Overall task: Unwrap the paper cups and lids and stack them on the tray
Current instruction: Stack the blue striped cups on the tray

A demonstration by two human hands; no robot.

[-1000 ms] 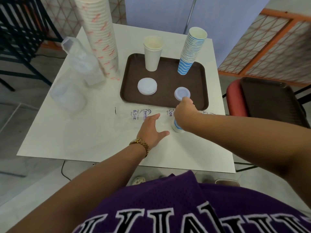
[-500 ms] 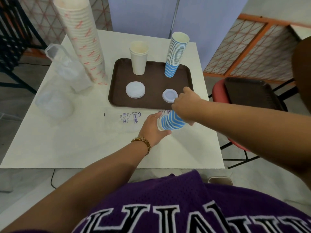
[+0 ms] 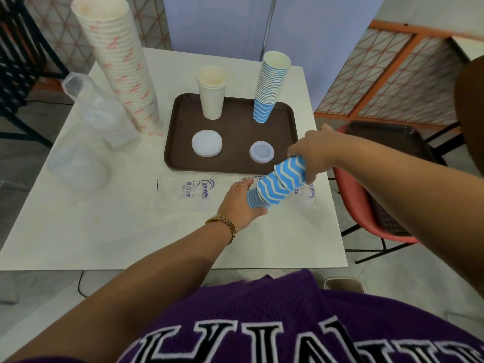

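A tilted stack of blue zigzag cups [image 3: 279,183] is gripped at its upper end by the right hand [image 3: 313,155], just in front of the brown tray [image 3: 183,132]. Its lower end is cradled by the left hand [image 3: 239,201], fingers curled beneath.

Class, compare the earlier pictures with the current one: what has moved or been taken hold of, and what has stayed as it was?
The right hand has lifted the blue cups off the table and out of the wrapper, tilting them up towards the tray. The left hand now holds their lower end. The cup stacks and lids on the tray have not moved.
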